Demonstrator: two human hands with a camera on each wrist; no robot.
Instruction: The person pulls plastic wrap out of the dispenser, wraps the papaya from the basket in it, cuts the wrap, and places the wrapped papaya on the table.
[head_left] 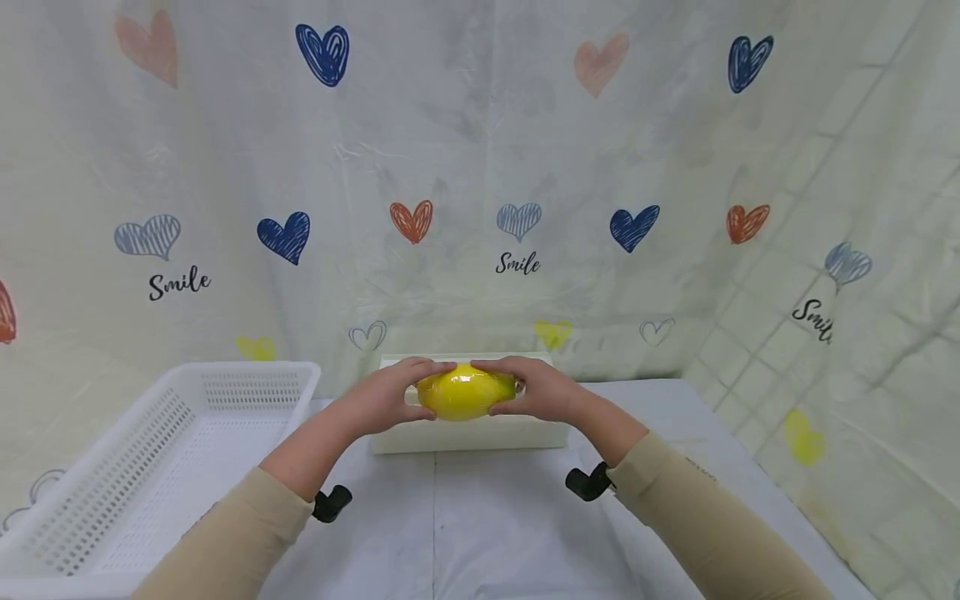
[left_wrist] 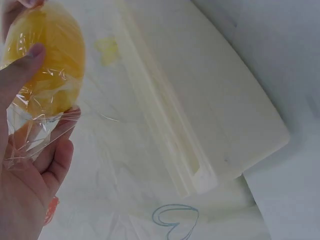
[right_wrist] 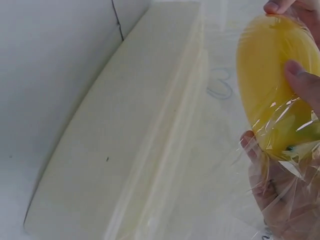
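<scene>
A yellow mango [head_left: 465, 393] with a greenish right end is held up at the centre of the head view. Shiny clear plastic film [left_wrist: 37, 130] wraps it, bunched and wrinkled toward its ends. My left hand [head_left: 384, 398] grips its left end between thumb and fingers. At the other end, my right hand [head_left: 551, 393] grips it the same way. Both wrist views show thumbs across the near side of the mango and fingers curled behind it. Loose film covers part of the right palm [right_wrist: 282, 200].
Behind the mango, a long off-white box [head_left: 468, 437], like a film dispenser, sits on the white-covered table [head_left: 510, 517]. A white perforated plastic basket [head_left: 303, 387] stands at the left. A curtain [head_left: 450, 150] printed with hearts hangs at the back and right.
</scene>
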